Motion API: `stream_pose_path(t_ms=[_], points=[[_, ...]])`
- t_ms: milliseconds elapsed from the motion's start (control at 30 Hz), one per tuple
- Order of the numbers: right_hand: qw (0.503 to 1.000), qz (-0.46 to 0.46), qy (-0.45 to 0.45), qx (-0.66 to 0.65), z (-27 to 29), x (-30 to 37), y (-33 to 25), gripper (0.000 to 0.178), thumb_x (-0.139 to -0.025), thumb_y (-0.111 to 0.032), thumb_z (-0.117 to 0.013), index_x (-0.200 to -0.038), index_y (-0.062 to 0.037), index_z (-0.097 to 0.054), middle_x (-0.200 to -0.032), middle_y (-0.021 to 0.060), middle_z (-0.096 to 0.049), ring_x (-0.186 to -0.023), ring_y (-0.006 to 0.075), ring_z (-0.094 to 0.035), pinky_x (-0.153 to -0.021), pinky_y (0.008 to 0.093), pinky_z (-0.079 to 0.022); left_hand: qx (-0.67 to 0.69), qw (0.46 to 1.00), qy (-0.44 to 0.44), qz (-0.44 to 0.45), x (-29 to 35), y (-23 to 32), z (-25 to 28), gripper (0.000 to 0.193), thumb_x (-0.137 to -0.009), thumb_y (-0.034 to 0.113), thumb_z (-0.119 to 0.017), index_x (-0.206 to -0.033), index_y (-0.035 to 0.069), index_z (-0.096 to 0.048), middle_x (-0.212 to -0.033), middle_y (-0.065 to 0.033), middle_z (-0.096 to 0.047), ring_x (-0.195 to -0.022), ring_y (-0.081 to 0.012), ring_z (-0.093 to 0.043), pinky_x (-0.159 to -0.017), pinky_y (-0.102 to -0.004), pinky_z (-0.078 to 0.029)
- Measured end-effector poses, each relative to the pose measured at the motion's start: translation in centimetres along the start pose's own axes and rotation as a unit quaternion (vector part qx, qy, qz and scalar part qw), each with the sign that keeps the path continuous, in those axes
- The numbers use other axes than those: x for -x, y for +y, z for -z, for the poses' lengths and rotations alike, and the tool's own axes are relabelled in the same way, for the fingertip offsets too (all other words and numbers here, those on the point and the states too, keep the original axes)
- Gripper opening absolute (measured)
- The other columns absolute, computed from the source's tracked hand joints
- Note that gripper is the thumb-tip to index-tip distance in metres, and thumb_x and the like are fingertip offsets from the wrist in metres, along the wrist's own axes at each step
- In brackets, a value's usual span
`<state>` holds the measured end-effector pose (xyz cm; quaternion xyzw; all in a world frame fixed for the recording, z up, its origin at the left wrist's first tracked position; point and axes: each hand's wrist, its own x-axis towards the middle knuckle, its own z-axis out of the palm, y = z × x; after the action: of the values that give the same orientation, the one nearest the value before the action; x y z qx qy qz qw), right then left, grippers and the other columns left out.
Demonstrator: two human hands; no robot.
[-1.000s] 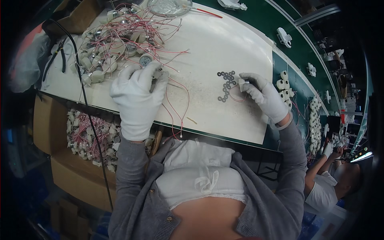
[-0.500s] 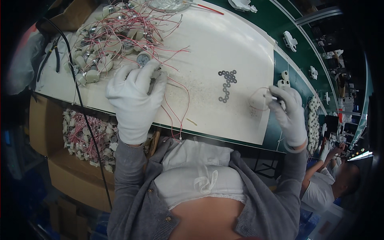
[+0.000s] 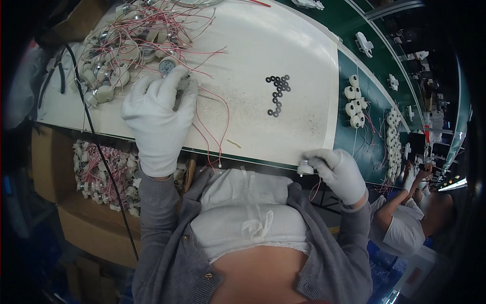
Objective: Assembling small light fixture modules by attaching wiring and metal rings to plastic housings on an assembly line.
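Observation:
My left hand point(image 3: 159, 114), in a white glove, is closed at the near side of a heap of small motors with red and white wires point(image 3: 129, 50). Between its thumb and fingers shows a grey metal part of a small motor point(image 3: 178, 99); the glove hides the rest. Two wires point(image 3: 225, 119) trail from beside this hand across the white sheet to the table edge. My right hand point(image 3: 338, 173), also gloved, pinches a small white motor point(image 3: 305, 167) at the table's near edge. A reddish wire loop point(image 3: 315, 188) dangles below it.
Black rings point(image 3: 277, 95) lie clustered on the white sheet point(image 3: 248, 61). White round parts point(image 3: 353, 104) stand on the green mat to the right. Pliers point(image 3: 58, 76) and a black cable point(image 3: 87, 109) are at left, above a carton of wired parts point(image 3: 71, 200). A co-worker point(image 3: 405, 223) sits at right.
My right hand has come from the sheet's right side toward me and left, bringing the small white motor to the near edge. My left hand keeps its grip; the whole view has shifted slightly.

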<state>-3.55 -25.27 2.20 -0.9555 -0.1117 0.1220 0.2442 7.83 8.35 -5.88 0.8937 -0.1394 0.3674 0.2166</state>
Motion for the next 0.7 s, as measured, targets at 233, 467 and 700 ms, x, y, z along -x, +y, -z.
stream_pose_path(t_ms=[233,467,700], points=[[0.992,-0.006,0.105,-0.067,-1.5,-2.6,0.4,0.019,-0.093,-0.008,-0.071,-0.111,-0.0013,-0.075,-0.091,0.0165,-0.077,-0.078,0.0304,-0.076,-0.07,0.0387,-0.059,0.017,1.0,-0.015,0.021,0.4,-0.1,0.0,0.023,-0.083,0.022,-0.083,-0.103,0.012,-0.079,-0.078,-0.0047,-0.07,-0.083,-0.0279,-0.066,-0.074,-0.0428,-0.051],[0.982,0.142,0.057,0.11,-2.4,-2.7,-2.0,0.044,-0.077,-0.027,-0.087,-0.115,-0.0107,-0.073,-0.091,0.0095,-0.07,-0.069,0.0279,-0.067,-0.059,0.0406,-0.05,0.013,1.0,-0.006,0.022,-0.1,0.2,0.1,0.022,-0.084,0.021,-0.083,-0.103,0.011,-0.08,-0.081,-0.0055,-0.072,-0.081,-0.0271,-0.066,-0.074,-0.0417,-0.053],[0.975,0.125,0.16,0.088,-2.2,-3.4,-0.3,0.027,-0.075,-0.01,-0.085,-0.099,-0.0113,-0.073,-0.091,0.0086,-0.069,-0.073,0.0293,-0.068,-0.066,0.0406,-0.052,0.011,1.0,-0.007,0.016,0.1,-0.1,-0.1,0.022,-0.082,0.019,-0.085,-0.102,0.01,-0.08,-0.076,-0.0062,-0.07,-0.077,-0.0267,-0.065,-0.069,-0.0406,-0.052]])
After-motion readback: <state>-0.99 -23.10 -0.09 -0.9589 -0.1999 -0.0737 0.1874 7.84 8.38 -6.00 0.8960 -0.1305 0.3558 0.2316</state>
